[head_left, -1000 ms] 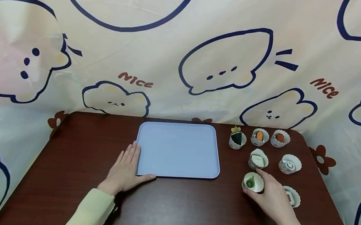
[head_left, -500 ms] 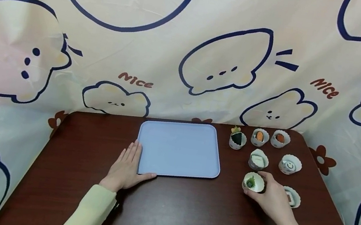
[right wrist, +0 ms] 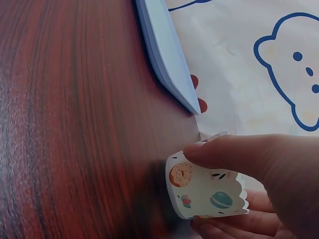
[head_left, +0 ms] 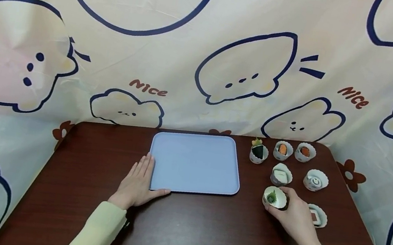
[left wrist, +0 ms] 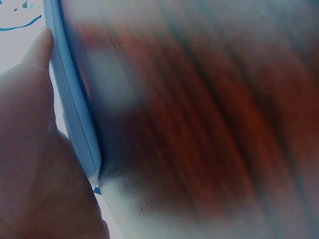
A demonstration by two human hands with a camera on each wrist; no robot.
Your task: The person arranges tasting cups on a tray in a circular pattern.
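Observation:
My right hand [head_left: 297,220] grips a scalloped white paper baking cup [right wrist: 207,191] between thumb and fingers. In the right wrist view its side shows printed doughnuts and a macaron. Inside the cup lies a small green leafy piece [head_left: 271,196], seen from above in the head view. My left hand [head_left: 135,185] lies flat at the near left corner of a light blue tray [head_left: 195,163], fingers straight along its left side and thumb along the front edge. The left wrist view shows the tray's rim [left wrist: 75,104] beside that hand.
Right of the tray stand several more paper cups: one with a dark triangular piece [head_left: 258,151], two with orange-topped pieces [head_left: 282,149], one with a white block [head_left: 280,175], one with a swirl [head_left: 315,180]. Another cup [head_left: 322,218] is partly behind my right hand. Printed cloth [head_left: 188,74] backs the table.
The right hand and the gripped paper cup have shifted slightly left, and the cup tips a little. The left hand and tray have barely moved.

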